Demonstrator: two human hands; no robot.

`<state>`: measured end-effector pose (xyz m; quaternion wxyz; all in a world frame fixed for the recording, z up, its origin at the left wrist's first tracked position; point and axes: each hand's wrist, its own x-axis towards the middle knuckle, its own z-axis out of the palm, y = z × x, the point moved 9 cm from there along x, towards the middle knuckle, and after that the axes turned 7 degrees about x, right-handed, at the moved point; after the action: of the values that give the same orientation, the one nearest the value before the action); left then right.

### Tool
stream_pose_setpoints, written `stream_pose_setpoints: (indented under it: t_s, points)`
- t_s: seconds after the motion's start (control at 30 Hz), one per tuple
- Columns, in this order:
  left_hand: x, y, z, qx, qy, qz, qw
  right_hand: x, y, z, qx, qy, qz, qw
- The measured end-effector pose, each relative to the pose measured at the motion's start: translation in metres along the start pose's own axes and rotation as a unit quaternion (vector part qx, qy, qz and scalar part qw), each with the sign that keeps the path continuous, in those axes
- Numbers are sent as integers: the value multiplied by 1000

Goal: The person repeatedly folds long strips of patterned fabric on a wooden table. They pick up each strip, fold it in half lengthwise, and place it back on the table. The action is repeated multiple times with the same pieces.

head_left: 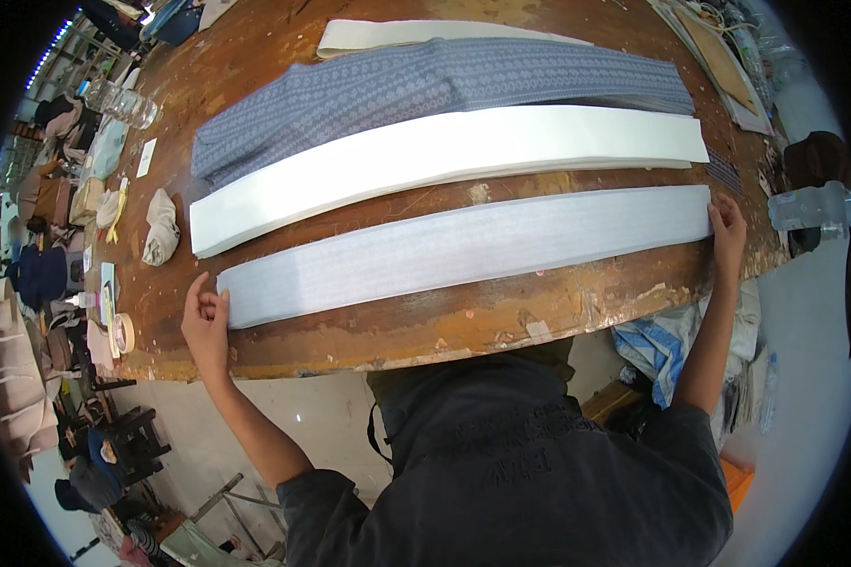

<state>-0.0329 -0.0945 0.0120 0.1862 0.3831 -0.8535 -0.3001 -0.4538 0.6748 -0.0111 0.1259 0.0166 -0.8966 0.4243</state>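
Note:
A long pale grey-blue cloth strip [463, 248] lies flat along the near side of the wooden table. At its left end is my left hand [206, 319], the fingers curved and the thumb apart from them beside the strip's edge. My right hand [727, 230] is at the opposite end, with its fingertips closed on the strip's far corner. Just beyond lies a thick white strip [454, 156], seemingly in several layers. Behind that is a rumpled blue-grey patterned fabric [369, 104], partly covered by the white strip. A cream strip [397, 36] shows at the back.
The worn brown table [397, 335] has a chipped near edge. To the left are a clear bottle [123, 102], a bundled beige cloth [162, 229] and a tape roll [123, 333]. Flat boards [719, 71] lie back right. A translucent jug [808, 210] stands beyond the right edge.

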Motion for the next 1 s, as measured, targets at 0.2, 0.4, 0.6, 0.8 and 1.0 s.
stream_pose_setpoints:
  t_s: [0.2, 0.4, 0.6, 0.8, 1.0]
  points:
    - [0, 61, -14, 189, 99, 155, 965, -9, -84, -5, -76, 126, -196, 969]
    - [25, 117, 12, 164, 72, 230, 957, -1, -209, 86, -231, 12, -442, 867]
    - [25, 134, 30, 167, 36, 244, 954, 12, -257, 156, -228, -68, -502, 832]
    - [18, 129, 24, 163, 28, 237, 957, 19, -257, 178, -230, -126, -510, 819]
    - [19, 143, 32, 140, 11, 265, 954, 23, -257, 174, -187, -136, -488, 842]
